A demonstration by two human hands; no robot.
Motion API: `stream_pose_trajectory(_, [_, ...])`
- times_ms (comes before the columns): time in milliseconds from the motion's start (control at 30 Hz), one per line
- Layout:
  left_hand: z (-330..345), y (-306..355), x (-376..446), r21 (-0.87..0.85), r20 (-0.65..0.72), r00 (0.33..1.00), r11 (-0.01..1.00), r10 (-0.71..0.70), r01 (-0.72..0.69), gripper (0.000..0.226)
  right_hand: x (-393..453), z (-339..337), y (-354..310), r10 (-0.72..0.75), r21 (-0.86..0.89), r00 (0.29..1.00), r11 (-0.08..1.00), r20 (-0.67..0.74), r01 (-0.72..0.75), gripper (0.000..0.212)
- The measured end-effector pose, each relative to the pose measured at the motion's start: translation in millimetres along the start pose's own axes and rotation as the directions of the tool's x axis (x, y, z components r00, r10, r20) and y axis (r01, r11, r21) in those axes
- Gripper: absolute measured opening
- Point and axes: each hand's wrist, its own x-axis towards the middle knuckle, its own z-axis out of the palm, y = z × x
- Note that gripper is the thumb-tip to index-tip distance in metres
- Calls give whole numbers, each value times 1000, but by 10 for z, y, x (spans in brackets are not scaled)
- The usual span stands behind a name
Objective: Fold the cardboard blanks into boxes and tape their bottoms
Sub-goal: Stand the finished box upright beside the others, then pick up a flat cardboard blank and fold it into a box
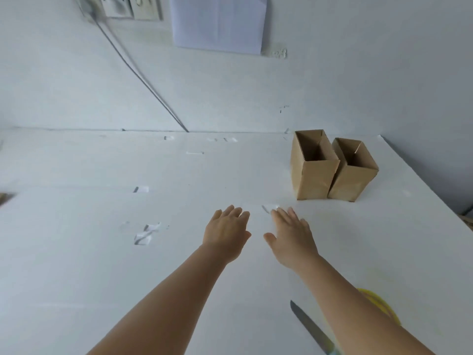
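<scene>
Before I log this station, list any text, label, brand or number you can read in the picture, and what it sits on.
No text can be read.
Paper sheet on the wall: faint lines that may be print, too blurred to read.
Wall switch plates: no legible marking.
Two cardboard boxes: plain brown sides, no print visible.
Knife and yellow tape roll: no label visible.

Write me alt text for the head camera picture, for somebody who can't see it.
Two bare hands, the left hand and right hand, reach out open and empty over a white table. Two open-topped cardboard boxes stand side by side at the far right. A knife blade and a yellow tape roll lie near the right forearm.
</scene>
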Motion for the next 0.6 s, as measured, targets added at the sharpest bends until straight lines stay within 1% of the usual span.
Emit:
stream_pose_trajectory(133, [-192,-482,-737,19,-43,998,999,-42,43,42,-331,53,-747,-59,8,997,998,45,58,60])
stream_pose_trajectory(300, [-462,-1137,-1688,11,-99,985,990,-139,141,44,-764,179,-1756,-152,39,985,988,86,149,63])
stream_pose_trajectory(500, [-753,-1865,-2772,-6,-155,946,958,-283,286,46,-1223,375,-2916,-297,55,950,955,96,293,66])
stream_pose_trajectory(600, [-864,-2203,-3237,-10,-175,916,931,-360,364,47,-1396,471,-3418,-359,74,924,933,133,352,66])
